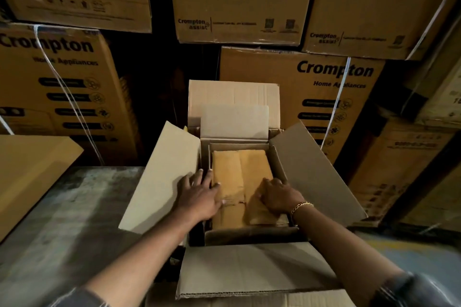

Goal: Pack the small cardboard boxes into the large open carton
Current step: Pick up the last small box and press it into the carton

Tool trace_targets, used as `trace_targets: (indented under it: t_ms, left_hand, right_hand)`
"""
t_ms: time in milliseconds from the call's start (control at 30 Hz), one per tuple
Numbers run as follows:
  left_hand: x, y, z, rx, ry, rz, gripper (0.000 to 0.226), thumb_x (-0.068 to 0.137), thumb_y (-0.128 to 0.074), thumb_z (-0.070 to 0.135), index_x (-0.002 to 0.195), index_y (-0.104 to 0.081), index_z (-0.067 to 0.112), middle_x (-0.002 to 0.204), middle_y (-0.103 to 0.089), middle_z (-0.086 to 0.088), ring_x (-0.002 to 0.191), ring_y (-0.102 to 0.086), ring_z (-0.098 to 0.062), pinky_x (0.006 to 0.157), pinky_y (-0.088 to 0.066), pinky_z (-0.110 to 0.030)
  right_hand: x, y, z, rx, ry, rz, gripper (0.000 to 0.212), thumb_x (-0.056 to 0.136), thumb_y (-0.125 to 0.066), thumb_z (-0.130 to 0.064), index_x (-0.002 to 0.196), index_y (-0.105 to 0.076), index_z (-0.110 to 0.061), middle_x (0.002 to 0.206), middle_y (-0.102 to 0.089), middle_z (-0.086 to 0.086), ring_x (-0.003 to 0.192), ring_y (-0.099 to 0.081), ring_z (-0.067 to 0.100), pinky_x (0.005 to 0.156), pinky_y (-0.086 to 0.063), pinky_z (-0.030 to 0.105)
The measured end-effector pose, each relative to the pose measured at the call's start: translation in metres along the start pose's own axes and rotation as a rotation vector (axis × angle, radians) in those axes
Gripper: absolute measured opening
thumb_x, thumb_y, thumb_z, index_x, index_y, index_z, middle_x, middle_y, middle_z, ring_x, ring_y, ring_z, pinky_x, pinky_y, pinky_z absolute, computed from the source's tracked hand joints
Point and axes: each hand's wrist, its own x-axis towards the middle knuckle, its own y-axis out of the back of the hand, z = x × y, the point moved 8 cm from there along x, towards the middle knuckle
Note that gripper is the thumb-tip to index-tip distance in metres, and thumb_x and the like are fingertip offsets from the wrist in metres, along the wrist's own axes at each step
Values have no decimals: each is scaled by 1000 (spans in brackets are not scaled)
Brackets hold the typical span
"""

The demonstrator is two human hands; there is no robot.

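A large open carton [164,177] stands in front of me with all its flaps spread outward. Inside it lie small yellowish-brown cardboard boxes [239,169], packed side by side and lying flat. My left hand [199,194] rests with fingers spread on the left small box and the carton's inner left wall. My right hand [277,194], with a gold bracelet on the wrist, presses palm-down on the right small box, fingers curled over its near end. The near parts of the small boxes are hidden under my hands.
Stacks of big printed cartons [331,97] wall in the back and both sides. A flat brown box [32,169] lies at the left. The grey floor [74,219] stretches left of the open carton. A dark gap [162,82] runs between the stacks behind it.
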Motion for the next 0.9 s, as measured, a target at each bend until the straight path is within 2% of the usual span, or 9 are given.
trace_targets:
  t_ms: [100,200,367,500,567,667,733,800,900]
  left_hand:
    - [6,-1,19,98,-4,-7,70,96,-35,67,155,-29,30,167,1,-11,153,6,-36,117,5,-63]
    - [13,0,23,156,-22,-40,70,97,-37,64,156,-28,26,167,1,-14,153,6,-37,117,3,-63]
    - [14,-4,17,161,-25,-72,71,97,-38,63,156,-28,24,167,3,-13,153,6,-37,117,2,-62]
    - [13,-2,20,139,-57,-60,70,99,-36,61,155,-28,22,167,3,-11,153,6,-35,117,2,-62]
    - [11,-3,15,96,-54,-54,69,99,-35,62,156,-27,23,168,1,-9,153,4,-34,117,1,-62]
    - [10,-4,12,25,-58,-57,70,99,-35,61,156,-26,23,167,-7,-7,153,-5,-31,118,-1,-61]
    - [9,1,13,1,-77,1,72,96,-37,65,154,-32,22,165,-18,-6,151,-18,-29,118,-8,-61]
    - [9,8,14,16,-101,92,82,90,-34,76,151,-36,22,161,-29,-6,147,-26,-28,117,-16,-60]
    - [5,28,15,102,-141,254,90,87,-39,79,155,-26,21,158,-35,-8,146,-30,-30,117,-21,-57]
  right_hand:
    - [12,-7,9,-80,-54,-43,58,100,-44,-40,151,-35,-14,154,-40,15,142,-36,34,109,-41,50]
    - [23,-5,6,-98,-87,-75,57,99,-47,-38,149,-40,-12,153,-42,16,142,-37,33,110,-42,48]
    - [28,-3,0,-146,-115,-96,57,99,-50,-37,149,-41,-11,154,-43,14,143,-37,31,108,-41,45]
    - [16,2,-5,-107,-128,-49,56,98,-50,-33,148,-42,-11,153,-43,14,142,-37,31,107,-42,46]
    - [9,3,-10,-68,-121,-13,57,99,-49,-41,147,-44,-12,155,-40,15,143,-35,32,109,-41,46]
    - [-4,1,-19,25,-124,-8,91,89,-48,-72,153,-34,-10,163,-25,18,148,-24,40,114,-34,51]
    - [-10,0,-25,30,-105,3,97,84,-53,-76,154,-31,-12,162,-24,19,145,-27,43,112,-35,54]
    - [-13,2,-25,25,-79,28,90,84,-57,-72,151,-35,-16,156,-34,15,140,-36,41,108,-41,53]
    - [-20,18,-21,36,-21,85,73,87,-55,-67,143,-43,-22,140,-53,8,123,-54,31,98,-51,49]
